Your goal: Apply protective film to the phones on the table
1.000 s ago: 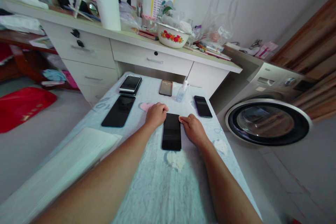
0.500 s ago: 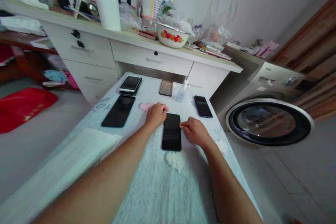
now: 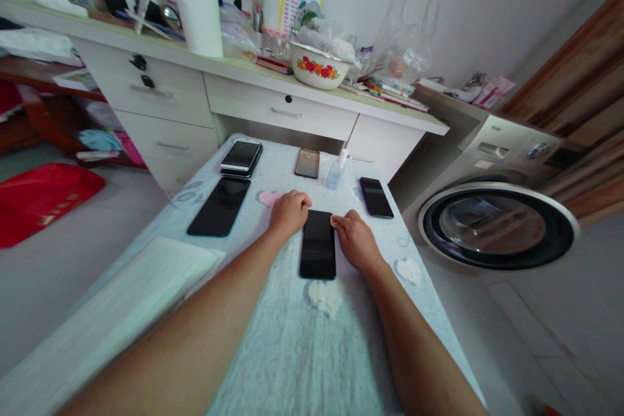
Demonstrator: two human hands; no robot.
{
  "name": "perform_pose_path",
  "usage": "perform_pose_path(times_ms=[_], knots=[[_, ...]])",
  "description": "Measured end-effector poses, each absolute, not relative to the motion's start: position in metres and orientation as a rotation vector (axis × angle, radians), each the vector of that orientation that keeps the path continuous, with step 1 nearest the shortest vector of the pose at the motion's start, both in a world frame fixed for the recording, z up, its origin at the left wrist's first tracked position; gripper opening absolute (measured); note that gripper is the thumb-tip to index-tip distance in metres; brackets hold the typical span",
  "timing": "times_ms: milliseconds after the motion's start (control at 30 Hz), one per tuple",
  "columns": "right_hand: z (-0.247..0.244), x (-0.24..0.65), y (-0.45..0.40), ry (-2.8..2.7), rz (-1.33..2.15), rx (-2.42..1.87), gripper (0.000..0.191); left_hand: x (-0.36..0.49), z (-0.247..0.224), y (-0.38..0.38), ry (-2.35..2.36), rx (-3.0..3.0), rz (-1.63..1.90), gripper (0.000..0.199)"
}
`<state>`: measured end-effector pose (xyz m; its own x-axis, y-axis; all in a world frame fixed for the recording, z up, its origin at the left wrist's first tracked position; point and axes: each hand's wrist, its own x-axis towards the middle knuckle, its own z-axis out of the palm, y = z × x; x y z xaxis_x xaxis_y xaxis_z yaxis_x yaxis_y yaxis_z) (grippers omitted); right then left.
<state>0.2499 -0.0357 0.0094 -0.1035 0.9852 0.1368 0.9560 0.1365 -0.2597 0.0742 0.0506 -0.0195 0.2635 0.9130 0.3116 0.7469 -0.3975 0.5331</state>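
A black phone (image 3: 318, 247) lies flat on the cloth-covered table (image 3: 292, 351), between my hands. My left hand (image 3: 290, 211) rests at its upper left corner, fingers curled together; whether they grip anything there is hidden. At the upper right corner is my right hand (image 3: 355, 235), its thumb and fingers pressed together at the phone's edge. What these fingers hold, if anything, is too small to name. A pink heart print (image 3: 269, 198) shows beside my left hand.
Around them are a larger black phone (image 3: 220, 207), stacked phones (image 3: 241, 156), a brown case (image 3: 307, 163), a clear spray bottle (image 3: 335, 172) and a purple-edged phone (image 3: 376, 197). Behind stands a cabinet (image 3: 287, 104) bearing a floral bowl (image 3: 319, 66); a washing machine (image 3: 492, 224) is right.
My right hand has moved slightly up along the phone's right edge, to its upper corner. My left hand and the phone have kept their places.
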Motion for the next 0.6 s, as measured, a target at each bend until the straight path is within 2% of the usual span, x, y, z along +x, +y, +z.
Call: perform_pose_path(times_ms=[600], knots=[[0.032,0.222,-0.064,-2.497,0.285,-1.649,0.025,0.075,-0.018,0.049,1.569,2.242,0.836,0.022]])
